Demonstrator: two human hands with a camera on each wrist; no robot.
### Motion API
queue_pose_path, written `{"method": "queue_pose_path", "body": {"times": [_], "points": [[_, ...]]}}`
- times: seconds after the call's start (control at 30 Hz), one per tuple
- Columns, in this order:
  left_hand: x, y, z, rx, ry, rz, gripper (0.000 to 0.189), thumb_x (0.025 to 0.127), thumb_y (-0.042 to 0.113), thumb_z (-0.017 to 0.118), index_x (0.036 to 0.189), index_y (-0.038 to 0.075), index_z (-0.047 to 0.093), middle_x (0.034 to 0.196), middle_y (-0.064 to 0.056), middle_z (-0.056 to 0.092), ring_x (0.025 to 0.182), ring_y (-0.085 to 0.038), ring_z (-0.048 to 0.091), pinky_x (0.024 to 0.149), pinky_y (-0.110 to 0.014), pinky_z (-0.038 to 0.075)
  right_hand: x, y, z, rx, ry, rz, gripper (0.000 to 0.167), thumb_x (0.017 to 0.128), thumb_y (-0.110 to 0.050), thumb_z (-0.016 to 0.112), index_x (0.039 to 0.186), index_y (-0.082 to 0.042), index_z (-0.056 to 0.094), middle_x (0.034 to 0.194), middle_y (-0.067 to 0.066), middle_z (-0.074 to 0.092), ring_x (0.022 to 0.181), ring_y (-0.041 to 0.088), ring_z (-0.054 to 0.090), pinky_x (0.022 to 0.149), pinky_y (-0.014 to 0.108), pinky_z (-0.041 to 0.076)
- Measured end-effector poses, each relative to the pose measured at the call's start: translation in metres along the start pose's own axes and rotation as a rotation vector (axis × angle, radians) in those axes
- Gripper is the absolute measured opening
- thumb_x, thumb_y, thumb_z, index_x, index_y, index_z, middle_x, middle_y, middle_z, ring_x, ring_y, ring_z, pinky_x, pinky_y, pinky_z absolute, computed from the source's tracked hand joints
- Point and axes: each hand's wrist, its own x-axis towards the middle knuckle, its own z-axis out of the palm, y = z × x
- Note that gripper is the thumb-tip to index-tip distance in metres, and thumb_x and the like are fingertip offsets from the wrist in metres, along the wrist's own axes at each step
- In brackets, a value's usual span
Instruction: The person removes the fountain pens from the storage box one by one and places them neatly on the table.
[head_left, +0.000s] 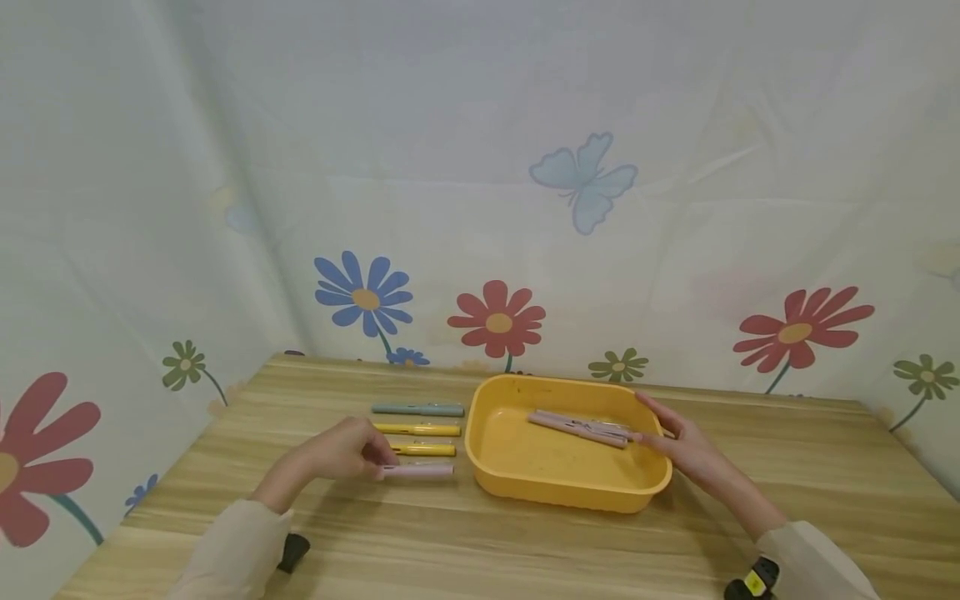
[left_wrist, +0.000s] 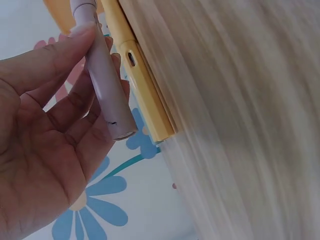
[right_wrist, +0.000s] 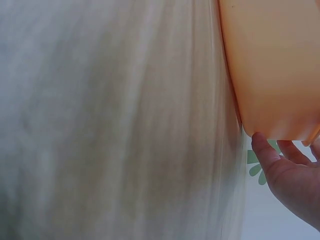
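Observation:
My left hand [head_left: 347, 450] pinches a pale lilac pen [head_left: 422, 471] between thumb and fingers, at the near end of a row of pens. In the left wrist view the lilac pen [left_wrist: 107, 85] shows its blunt end, beside a yellow pen [left_wrist: 146, 92]. Farther up the row lie another yellow pen [head_left: 427, 430] and a grey-green pen [head_left: 427, 409]. My right hand [head_left: 693, 450] grips the right end of a yellow plastic bin [head_left: 555, 492], thumb over the rim and fingers against the outer wall. A few pinkish pens [head_left: 577, 428] lie inside the bin.
The wood-grain table [head_left: 465, 550] carries the row of pens just left of the bin. Behind it hangs a pale curtain [head_left: 420, 167] printed with flowers and a butterfly, meeting the table's back edge.

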Motion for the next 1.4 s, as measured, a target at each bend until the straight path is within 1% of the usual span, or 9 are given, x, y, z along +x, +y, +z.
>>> {"method": "queue_pose_path", "body": {"times": [0.1,0.23,0.33,0.43,0.57,0.83,1.07,1.2,1.4], "points": [[0.002,-0.002,0.001,-0.002,-0.013,-0.014,0.014,0.072,-0.004,0.068,0.083,0.004,0.071,0.077,0.001,0.066,0.068,-0.003,0.054,0.062,-0.02,0.047,0.0,0.0,0.0,-0.003,0.001,0.0,0.07,0.088,-0.023,0.059,0.145,-0.008,0.02,0.147,0.025,0.017,0.13,0.044,0.021,0.093,0.044,0.041],[0.004,-0.005,0.003,-0.005,-0.024,-0.061,0.014,0.071,-0.004,0.069,0.082,0.005,0.071,0.075,0.002,0.065,0.067,-0.004,0.054,0.062,-0.02,0.047,0.0,0.0,0.0,-0.001,0.002,-0.001,0.07,0.088,-0.022,0.06,0.145,-0.008,0.021,0.147,0.024,0.017,0.131,0.044,0.02,0.093,0.046,0.04],[0.007,-0.008,0.005,0.007,-0.026,-0.088,0.014,0.071,-0.004,0.07,0.081,0.005,0.071,0.075,0.003,0.064,0.067,-0.005,0.054,0.062,-0.021,0.047,0.0,0.0,0.001,-0.001,0.005,0.003,0.071,0.087,-0.023,0.06,0.145,-0.008,0.021,0.147,0.024,0.017,0.131,0.043,0.02,0.093,0.045,0.041],[0.008,-0.011,0.005,0.038,-0.023,-0.082,0.013,0.07,-0.003,0.071,0.081,0.005,0.071,0.074,0.003,0.065,0.068,-0.005,0.054,0.062,-0.022,0.047,0.0,0.0,0.0,-0.006,0.005,0.003,0.071,0.088,-0.024,0.06,0.145,-0.008,0.021,0.147,0.025,0.016,0.13,0.044,0.021,0.092,0.045,0.041],[0.01,-0.014,0.006,0.054,-0.016,-0.079,0.013,0.07,-0.002,0.072,0.08,0.005,0.071,0.074,0.004,0.065,0.067,-0.004,0.054,0.062,-0.021,0.047,0.001,0.001,0.0,-0.013,0.007,0.011,0.071,0.088,-0.025,0.06,0.145,-0.009,0.021,0.146,0.025,0.018,0.13,0.044,0.022,0.093,0.045,0.041],[0.01,-0.014,0.007,0.033,-0.007,-0.105,0.013,0.069,-0.003,0.072,0.079,0.006,0.071,0.073,0.004,0.064,0.065,-0.004,0.053,0.06,-0.021,0.047,0.0,0.0,0.0,-0.005,-0.002,-0.001,0.07,0.089,-0.022,0.058,0.145,-0.008,0.019,0.146,0.026,0.016,0.13,0.044,0.022,0.092,0.044,0.042],[0.009,-0.011,0.008,0.02,0.0,-0.137,0.013,0.07,-0.004,0.071,0.079,0.006,0.071,0.073,0.003,0.064,0.066,-0.006,0.053,0.061,-0.022,0.047,-0.001,-0.001,0.001,-0.007,0.0,0.015,0.071,0.089,-0.023,0.059,0.145,-0.01,0.019,0.147,0.026,0.016,0.13,0.044,0.022,0.092,0.045,0.041],[0.009,-0.012,0.009,0.022,0.002,-0.136,0.013,0.07,-0.004,0.072,0.079,0.006,0.071,0.073,0.004,0.064,0.066,-0.006,0.054,0.061,-0.021,0.047,0.0,-0.001,0.0,-0.006,0.001,0.019,0.071,0.089,-0.023,0.059,0.145,-0.009,0.019,0.146,0.026,0.016,0.129,0.045,0.023,0.092,0.045,0.041],[0.008,-0.013,0.008,0.018,0.0,-0.123,0.017,0.071,-0.003,0.071,0.086,0.004,0.07,0.077,0.003,0.065,0.068,-0.006,0.054,0.061,-0.021,0.046,-0.001,-0.002,0.0,-0.008,-0.004,0.013,0.07,0.089,-0.022,0.058,0.145,-0.009,0.019,0.146,0.027,0.016,0.129,0.045,0.024,0.092,0.044,0.041]]}}
